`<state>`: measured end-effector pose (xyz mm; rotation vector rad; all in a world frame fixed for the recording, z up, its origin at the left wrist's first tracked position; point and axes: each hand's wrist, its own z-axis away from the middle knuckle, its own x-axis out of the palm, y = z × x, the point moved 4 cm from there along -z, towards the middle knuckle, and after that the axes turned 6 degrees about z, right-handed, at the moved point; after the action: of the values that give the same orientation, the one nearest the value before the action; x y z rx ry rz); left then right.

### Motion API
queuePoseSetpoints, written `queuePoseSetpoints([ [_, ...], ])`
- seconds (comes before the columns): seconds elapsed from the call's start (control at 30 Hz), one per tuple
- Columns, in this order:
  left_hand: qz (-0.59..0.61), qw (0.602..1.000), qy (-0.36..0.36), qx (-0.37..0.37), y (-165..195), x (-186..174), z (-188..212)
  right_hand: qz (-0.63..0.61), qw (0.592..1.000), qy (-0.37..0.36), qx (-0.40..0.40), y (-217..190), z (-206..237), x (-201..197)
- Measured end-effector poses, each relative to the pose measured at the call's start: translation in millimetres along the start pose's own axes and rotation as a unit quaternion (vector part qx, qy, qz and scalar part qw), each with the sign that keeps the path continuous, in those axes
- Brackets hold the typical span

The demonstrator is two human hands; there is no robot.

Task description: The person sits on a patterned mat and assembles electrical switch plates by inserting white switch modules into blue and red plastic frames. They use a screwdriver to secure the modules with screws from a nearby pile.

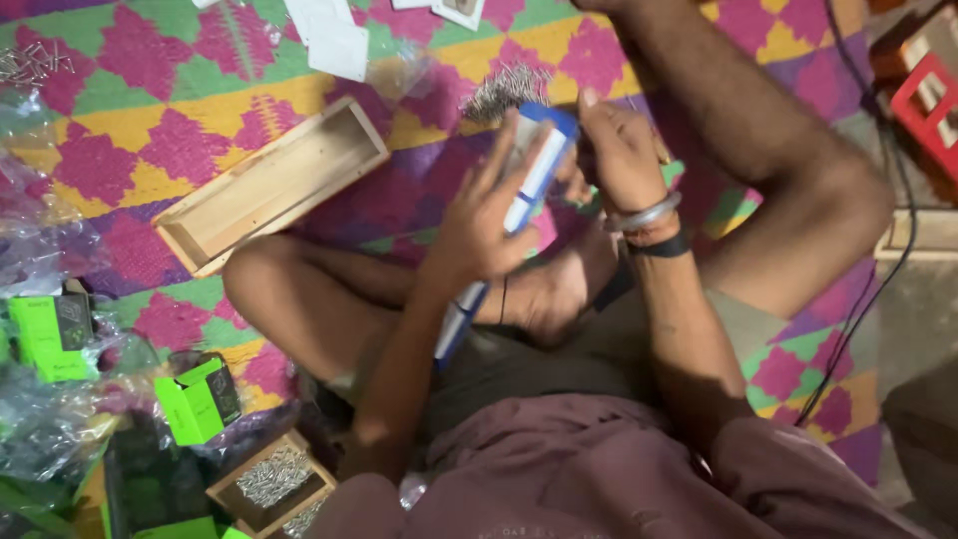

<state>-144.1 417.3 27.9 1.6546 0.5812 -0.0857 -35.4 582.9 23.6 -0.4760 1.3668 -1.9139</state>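
Maroon shirt [599, 469] lowest in frame. Left hand [479, 225] wraps blue-white long box [524, 190], fingers spread along it; right hand [619, 150] pinches its top end. Box above crossed legs, over patterned mat [150, 120].

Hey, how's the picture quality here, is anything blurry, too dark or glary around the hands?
Head view: soft overall, with motion blur on the left hand, the right hand and the blue and white box between them; light is dim and warm, darkest at the lower left near the green cartons; mild glare on the clear plastic bags; the wooden tray reads fairly clearly.
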Motion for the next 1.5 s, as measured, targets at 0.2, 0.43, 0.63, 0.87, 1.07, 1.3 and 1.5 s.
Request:
queuePoseSetpoints([
  [0.2,0.356,0.926,0.082,-0.101,-64,-39,10,0.034,0.996,0.045,-0.064,74,-30,-6],
  [0.43,0.723,0.661,0.139,-0.146,-69,-46,33,0.361,0.890,0.082,-0.264,123,-35,12],
  [0.63,0.820,0.540,0.065,-0.178,-75,-5,50,0.475,0.829,0.105,-0.275,112,-29,46],
  [0.87,0.847,0.498,0.049,-0.178,-95,12,40,0.525,0.802,0.094,-0.268,97,-25,58],
  [1.07,0.884,0.442,-0.002,-0.153,-99,15,40,0.503,0.826,0.097,-0.237,120,-37,52],
  [1.3,0.870,0.468,0.012,-0.152,-96,15,37,0.016,0.998,0.027,-0.062,122,-58,31],
  [1.5,0.872,0.446,-0.018,-0.201,-93,20,34,-0.117,0.992,-0.035,0.023,86,-52,25],
])
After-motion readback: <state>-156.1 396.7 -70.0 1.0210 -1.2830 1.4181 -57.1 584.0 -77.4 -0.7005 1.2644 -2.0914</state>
